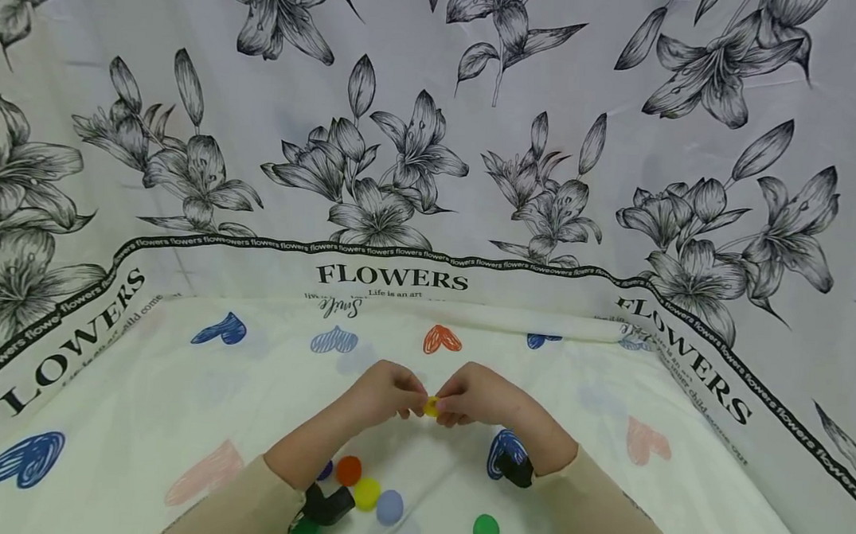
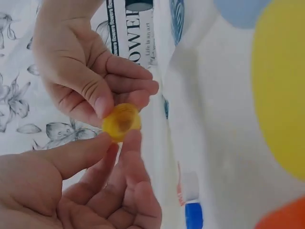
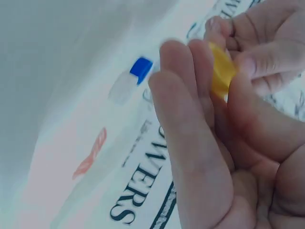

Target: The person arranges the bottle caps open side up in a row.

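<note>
Both hands meet over the cloth in the head view, with a small round yellow disc (image 1: 431, 406) between their fingertips. My left hand (image 1: 388, 393) pinches one side with thumb and forefinger; my right hand (image 1: 483, 395) pinches the other. In the left wrist view the yellow disc (image 2: 122, 122) looks glossy, with a darker, hollow-looking middle. Fingers of the right hand (image 3: 200, 143) cover part of the yellow disc (image 3: 222, 71) in the right wrist view. Below the left forearm lie an orange disc (image 1: 349, 471), a second yellow disc (image 1: 367, 494) and a light blue disc (image 1: 390, 507).
A green disc (image 1: 486, 531) lies by itself near the front, right of middle. Another green disc (image 1: 305, 532) and a dark blue disc (image 1: 326, 470) are partly hidden by the left arm and its black wrist camera (image 1: 327, 504). A flower-printed curtain (image 1: 417, 179) stands behind the heart-printed cloth (image 1: 272, 396).
</note>
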Motion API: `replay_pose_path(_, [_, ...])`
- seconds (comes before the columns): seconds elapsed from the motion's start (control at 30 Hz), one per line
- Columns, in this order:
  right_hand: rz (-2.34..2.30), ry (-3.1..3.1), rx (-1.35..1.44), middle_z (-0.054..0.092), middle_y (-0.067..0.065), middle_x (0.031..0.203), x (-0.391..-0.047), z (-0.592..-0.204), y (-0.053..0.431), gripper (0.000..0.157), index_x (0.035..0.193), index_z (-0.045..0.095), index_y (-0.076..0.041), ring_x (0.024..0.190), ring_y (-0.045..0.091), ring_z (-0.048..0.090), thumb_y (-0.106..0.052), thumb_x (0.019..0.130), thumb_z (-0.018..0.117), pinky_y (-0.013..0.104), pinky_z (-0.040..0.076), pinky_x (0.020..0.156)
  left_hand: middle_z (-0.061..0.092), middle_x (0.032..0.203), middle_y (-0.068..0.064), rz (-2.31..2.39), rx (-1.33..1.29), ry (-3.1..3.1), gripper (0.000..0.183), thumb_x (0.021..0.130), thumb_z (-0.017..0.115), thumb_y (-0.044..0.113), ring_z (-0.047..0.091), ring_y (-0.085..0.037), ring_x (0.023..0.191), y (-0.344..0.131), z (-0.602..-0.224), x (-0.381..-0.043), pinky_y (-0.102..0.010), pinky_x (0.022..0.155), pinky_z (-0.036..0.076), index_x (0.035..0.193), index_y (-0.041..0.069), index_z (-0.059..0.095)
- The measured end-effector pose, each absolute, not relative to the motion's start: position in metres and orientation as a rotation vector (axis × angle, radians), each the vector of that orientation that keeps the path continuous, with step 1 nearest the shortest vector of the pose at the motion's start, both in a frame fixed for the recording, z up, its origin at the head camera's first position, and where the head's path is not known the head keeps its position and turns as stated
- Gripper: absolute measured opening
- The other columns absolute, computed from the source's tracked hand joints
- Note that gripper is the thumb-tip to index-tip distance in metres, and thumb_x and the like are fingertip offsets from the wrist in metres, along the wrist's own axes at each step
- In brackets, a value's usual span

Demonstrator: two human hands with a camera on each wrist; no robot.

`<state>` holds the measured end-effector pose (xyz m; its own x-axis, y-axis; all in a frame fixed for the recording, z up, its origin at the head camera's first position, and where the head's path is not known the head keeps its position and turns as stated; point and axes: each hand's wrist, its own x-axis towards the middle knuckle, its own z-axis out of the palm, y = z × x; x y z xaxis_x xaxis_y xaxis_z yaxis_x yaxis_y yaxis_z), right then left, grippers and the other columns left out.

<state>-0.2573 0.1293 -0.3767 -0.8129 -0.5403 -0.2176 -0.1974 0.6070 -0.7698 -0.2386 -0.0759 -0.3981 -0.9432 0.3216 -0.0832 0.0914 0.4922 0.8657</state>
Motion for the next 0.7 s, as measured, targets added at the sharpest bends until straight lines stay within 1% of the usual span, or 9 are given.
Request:
replay_pose_path(0.2, [-1.219,2.426,-0.442,0.074,0.008,0.079,-0.274,-0.383,0.139,0.010,0.097,0.072,0.000,0.076,0.025,0.074,-0.010,0.098,0.069,0.035,0.061,0.072,0.073,0.080,-0.005,1.594,0.220,2.490,0.011,0.096,0.072,0.012,0.063,-0.017,0.067,-0.060,-0.410,-0.254,-0.029,0.066,0.052,0.094,0.002,0.076])
replay_pose_path(0.37, [-1.219,2.467,-0.331,0.073,0.008,0.078,-0.283,-0.394,0.138,0.010,0.094,0.067,-0.001,0.073,0.023,0.073,-0.010,0.099,0.069,0.034,0.060,0.071,0.075,0.084,-0.008,1.641,0.206,2.483,0.013,0.096,0.071,0.010,0.062,-0.017,0.068,-0.057,-0.419,-0.251,-0.029,0.066,0.052,0.099,-0.001,0.077])
replay_pose_path(0.47, [-1.210,2.485,-0.295,0.072,0.009,0.079,-0.287,-0.398,0.137,0.008,0.096,0.068,0.000,0.073,0.022,0.072,-0.007,0.098,0.069,0.033,0.060,0.071,0.074,0.087,-0.009,1.636,0.192,2.427,0.019,0.095,0.072,0.010,0.063,-0.018,0.071,-0.055,-0.420,-0.250,-0.030,0.067,0.053,0.109,-0.003,0.075])
replay_pose_path(0.57, [-1.167,2.507,-0.284,0.071,0.007,0.083,-0.289,-0.402,0.136,0.008,0.102,0.070,0.001,0.074,0.020,0.070,-0.006,0.097,0.070,0.030,0.058,0.070,0.071,0.089,-0.008,1.583,0.148,2.344,0.032,0.096,0.072,0.012,0.062,-0.019,0.074,-0.053,-0.419,-0.249,-0.029,0.068,0.052,0.125,-0.002,0.070])
replay_pose_path(0.7, [-1.065,2.560,-0.294,0.067,0.006,0.090,-0.289,-0.406,0.136,0.023,0.119,0.071,-0.001,0.077,0.019,0.063,-0.006,0.096,0.070,0.027,0.053,0.069,0.069,0.088,-0.007,1.498,0.138,2.267,0.046,0.099,0.066,0.011,0.060,-0.020,0.073,-0.052,-0.420,-0.248,-0.027,0.067,0.050,0.142,-0.001,0.057])
